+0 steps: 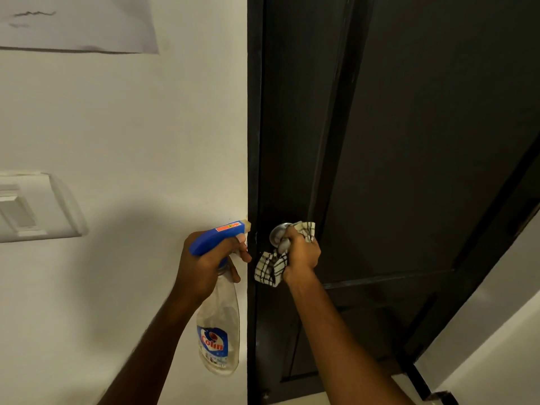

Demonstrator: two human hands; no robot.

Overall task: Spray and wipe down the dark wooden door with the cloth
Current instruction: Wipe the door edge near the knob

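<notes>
The dark wooden door (409,141) fills the right half of the view, with a round silver knob (277,233) at its left edge. My right hand (302,252) grips a white cloth (270,267) with dark checks, bunched around the knob. The cloth's ends stick out above and below my fingers. My left hand (204,267) holds a clear spray bottle (219,331) by its blue trigger head, with fingers curled over the trigger. The nozzle points at the dark door frame (253,141) just left of the knob.
A white wall (131,127) lies left of the door frame, with a white switch plate (35,209) at the far left. A pale sheet (79,24) hangs at the upper left. A white wall and floor strip show at the lower right.
</notes>
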